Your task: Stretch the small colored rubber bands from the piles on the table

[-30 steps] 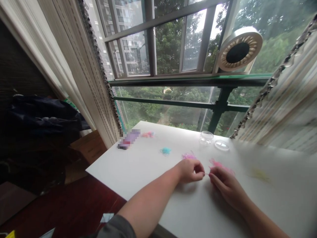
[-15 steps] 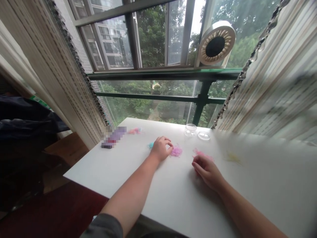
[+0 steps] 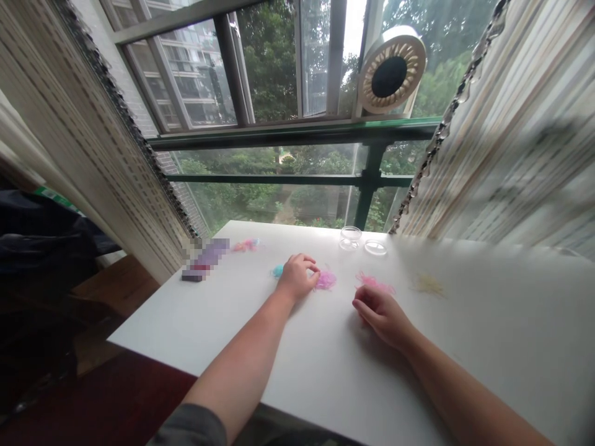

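My left hand [image 3: 299,279] rests on the table with thumb and forefinger pinched at the left edge of a small purple pile of thin rubber bands [image 3: 326,280]. Whether a band is between those fingertips is too small to tell. On its other side lies a turquoise clump of bands [image 3: 277,271], partly covered by the hand. My right hand [image 3: 382,314] is curled closed just in front of a pink pile of bands [image 3: 377,284]. Its fingers hide anything in the grip. A pale yellow pile of bands [image 3: 430,284] lies farther right.
Behind the piles stand a clear round container [image 3: 349,238] and a clear shallow round lid or dish [image 3: 375,248]. At the back left of the white table [image 3: 320,371] are a blurred-out purple item [image 3: 206,260] and a mixed-colour clump [image 3: 246,245]. A window, railing and curtains border the table.
The whole view has shifted slightly, so things appear a little farther left. Both hands keep nearly the same pose beside the same piles.
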A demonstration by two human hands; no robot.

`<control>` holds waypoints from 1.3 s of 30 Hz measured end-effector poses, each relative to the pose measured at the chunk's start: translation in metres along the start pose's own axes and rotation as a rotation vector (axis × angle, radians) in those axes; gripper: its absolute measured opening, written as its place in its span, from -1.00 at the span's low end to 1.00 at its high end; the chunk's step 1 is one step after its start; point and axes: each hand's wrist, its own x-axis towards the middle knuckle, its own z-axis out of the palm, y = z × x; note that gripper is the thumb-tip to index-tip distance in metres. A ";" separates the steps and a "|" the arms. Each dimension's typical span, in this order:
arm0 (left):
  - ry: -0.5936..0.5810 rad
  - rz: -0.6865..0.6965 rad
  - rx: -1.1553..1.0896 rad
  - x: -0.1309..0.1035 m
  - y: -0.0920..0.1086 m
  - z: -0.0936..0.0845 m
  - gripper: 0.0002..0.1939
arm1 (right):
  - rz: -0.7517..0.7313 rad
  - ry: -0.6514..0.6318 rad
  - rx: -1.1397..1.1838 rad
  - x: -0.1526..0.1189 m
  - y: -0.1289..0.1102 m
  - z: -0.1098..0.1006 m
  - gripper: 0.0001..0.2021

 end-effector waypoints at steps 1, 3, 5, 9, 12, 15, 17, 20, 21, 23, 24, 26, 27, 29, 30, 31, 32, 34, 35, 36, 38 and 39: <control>0.001 -0.001 0.002 0.000 0.000 0.000 -0.91 | -0.002 0.000 -0.001 0.000 0.000 0.000 -0.84; 0.001 -0.004 0.006 0.000 0.000 0.000 -0.91 | -0.009 0.000 -0.005 0.000 0.000 0.000 -0.84; -0.001 -0.006 0.007 0.001 0.000 0.001 -0.90 | -0.012 -0.002 -0.005 0.000 0.000 0.000 -0.84; -0.002 -0.017 0.004 0.001 0.000 0.001 -0.90 | -0.008 -0.003 0.005 0.000 -0.001 0.001 -0.83; 0.000 -0.017 0.000 0.001 -0.001 0.003 -0.89 | -0.021 0.004 -0.012 0.000 -0.001 0.001 -0.83; 0.001 -0.015 -0.007 0.001 -0.002 0.003 -0.87 | -0.037 0.012 -0.038 0.001 0.000 0.001 -0.83; 0.008 -0.021 -0.014 0.002 -0.003 0.001 -0.86 | -0.044 0.015 -0.048 0.001 0.000 0.000 -0.84; 0.042 -0.046 -0.020 0.003 -0.003 -0.004 -0.82 | -0.050 0.016 -0.062 0.001 0.001 0.000 -0.85; 0.055 -0.056 -0.021 0.003 -0.003 -0.005 -0.81 | -0.052 0.017 -0.066 0.001 0.001 -0.001 -0.85; 0.072 -0.073 -0.022 0.003 -0.004 -0.008 -0.79 | -0.053 0.012 -0.065 0.000 0.000 -0.001 -0.85; 0.077 -0.075 -0.021 0.003 -0.004 -0.008 -0.78 | -0.052 0.008 -0.061 0.000 0.000 -0.001 -0.85; 0.088 -0.071 -0.016 0.004 -0.005 -0.009 -0.77 | -0.048 0.003 -0.052 0.000 0.000 -0.001 -0.84; 0.098 -0.066 -0.013 0.004 -0.005 -0.009 -0.77 | -0.049 0.003 -0.050 0.000 0.000 -0.001 -0.84; 0.133 -0.053 -0.013 0.004 -0.006 -0.009 -0.74 | -0.060 0.016 -0.059 0.000 -0.001 -0.001 -0.84; 0.157 -0.046 -0.016 0.004 -0.006 -0.010 -0.73 | -0.068 0.023 -0.069 0.000 -0.001 -0.001 -0.83; 0.184 -0.041 -0.021 0.004 -0.006 -0.010 -0.72 | -0.075 0.030 -0.079 0.000 -0.001 -0.001 -0.83; 0.213 -0.036 -0.028 0.004 -0.006 -0.012 -0.71 | -0.079 0.035 -0.087 0.000 -0.001 -0.001 -0.82; 0.269 -0.035 -0.050 0.005 -0.005 -0.015 -0.75 | -0.084 0.038 -0.095 0.000 -0.001 -0.001 -0.82; 0.296 -0.042 -0.062 0.005 -0.005 -0.016 -0.78 | -0.087 0.039 -0.093 0.001 -0.001 -0.001 -0.82; 0.323 -0.053 -0.074 0.005 -0.005 -0.018 -0.82 | -0.089 0.041 -0.089 0.001 -0.001 -0.001 -0.83; 0.372 -0.092 -0.105 0.005 -0.005 -0.020 -0.87 | -0.094 0.048 -0.080 0.001 -0.001 0.000 -0.84; 0.393 -0.121 -0.131 0.006 -0.006 -0.020 -0.87 | -0.096 0.054 -0.078 0.001 -0.001 0.000 -0.84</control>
